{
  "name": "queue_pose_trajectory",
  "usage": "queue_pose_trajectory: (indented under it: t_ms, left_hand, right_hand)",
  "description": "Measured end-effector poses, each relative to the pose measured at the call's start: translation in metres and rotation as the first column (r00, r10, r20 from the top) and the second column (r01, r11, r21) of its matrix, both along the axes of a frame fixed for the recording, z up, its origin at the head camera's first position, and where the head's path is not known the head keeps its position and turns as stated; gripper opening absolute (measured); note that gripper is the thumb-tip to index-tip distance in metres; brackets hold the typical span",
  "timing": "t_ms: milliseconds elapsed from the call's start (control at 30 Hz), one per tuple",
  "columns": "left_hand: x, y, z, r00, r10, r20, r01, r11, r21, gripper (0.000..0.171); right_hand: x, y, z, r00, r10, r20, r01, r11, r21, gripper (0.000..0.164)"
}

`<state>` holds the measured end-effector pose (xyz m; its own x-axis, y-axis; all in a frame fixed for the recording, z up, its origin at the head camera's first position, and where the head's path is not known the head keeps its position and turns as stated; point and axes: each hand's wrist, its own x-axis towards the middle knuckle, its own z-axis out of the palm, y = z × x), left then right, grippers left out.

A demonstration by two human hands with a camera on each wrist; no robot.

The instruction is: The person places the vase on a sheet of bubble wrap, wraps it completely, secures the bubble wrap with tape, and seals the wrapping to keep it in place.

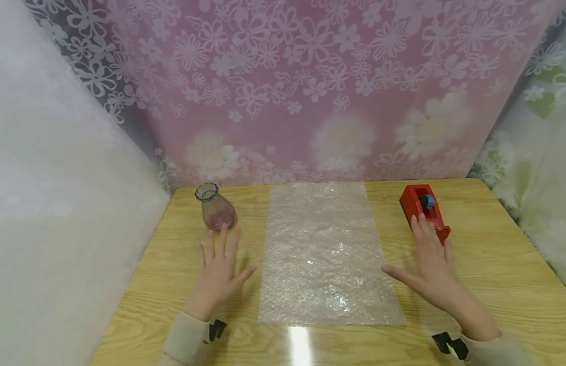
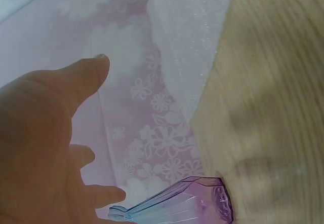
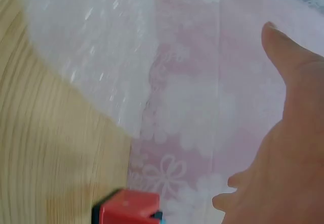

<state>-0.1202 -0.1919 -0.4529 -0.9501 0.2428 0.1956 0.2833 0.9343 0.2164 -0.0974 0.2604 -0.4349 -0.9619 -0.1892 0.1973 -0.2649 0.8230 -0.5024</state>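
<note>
My left hand (image 1: 217, 274) is spread with straight fingers, its fingertips close to the base of a glass vase (image 1: 215, 207). The vase has a wavy rim and shades from blue-grey at the neck to pink at the bottom; the left wrist view shows its lower part (image 2: 202, 203). On the other side, my right hand (image 1: 434, 269) is also spread, its fingertips overlapping the front of a red tape dispenser (image 1: 413, 195) in the head view. Between the hands a sheet of bubble wrap (image 1: 324, 244) lies flat. Neither hand holds anything.
Everything stands on a wood-grain table (image 1: 173, 284). A pink flowered cloth (image 1: 283, 101) hangs behind its far edge, with a pale wall covering (image 1: 72, 178) on the left and a flowered one (image 1: 539, 178) on the right.
</note>
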Motion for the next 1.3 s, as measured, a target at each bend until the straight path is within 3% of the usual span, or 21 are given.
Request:
queue_pose_trajectory:
  t_ms: [233,367,467,600,800,1000,1133,1300]
  left_hand:
    - [-0.011,-0.009,0.012,1.0,-0.001,0.0,0.001,0.982,0.188,0.096]
    - [-0.018,-0.019,0.019,0.999,0.01,-0.047,0.002,0.971,0.239,0.094]
    - [-0.024,-0.028,0.023,0.994,0.026,-0.103,0.003,0.963,0.269,0.094]
    - [-0.035,-0.038,0.028,0.992,0.063,-0.109,-0.021,0.935,0.353,0.096]
    - [-0.049,-0.044,0.035,0.986,0.162,-0.035,-0.122,0.852,0.509,0.102]
    - [-0.063,-0.044,0.038,0.965,0.262,0.019,-0.215,0.745,0.632,0.103]
    - [-0.072,-0.044,0.038,0.955,0.29,0.063,-0.251,0.679,0.69,0.102]
    - [-0.084,-0.046,0.031,0.948,0.311,0.07,-0.258,0.618,0.743,0.1]
  right_hand:
    - [-0.008,-0.02,0.006,0.999,0.045,0.01,-0.043,0.989,-0.138,0.121]
    - [-0.01,-0.037,0.004,0.997,0.06,0.039,-0.051,0.977,-0.209,0.119]
    - [-0.01,-0.051,0.002,0.993,0.08,0.082,-0.054,0.958,-0.281,0.117]
    - [-0.01,-0.067,-0.001,0.978,0.135,0.156,-0.06,0.909,-0.412,0.114]
    - [-0.014,-0.087,-0.009,0.965,0.197,0.173,-0.073,0.836,-0.544,0.11]
    - [-0.019,-0.102,-0.015,0.968,0.204,0.145,-0.081,0.803,-0.591,0.114]
    - [-0.022,-0.111,-0.022,0.968,0.211,0.136,-0.083,0.78,-0.621,0.117]
    - [-0.025,-0.119,-0.028,0.971,0.201,0.127,-0.071,0.755,-0.652,0.115]
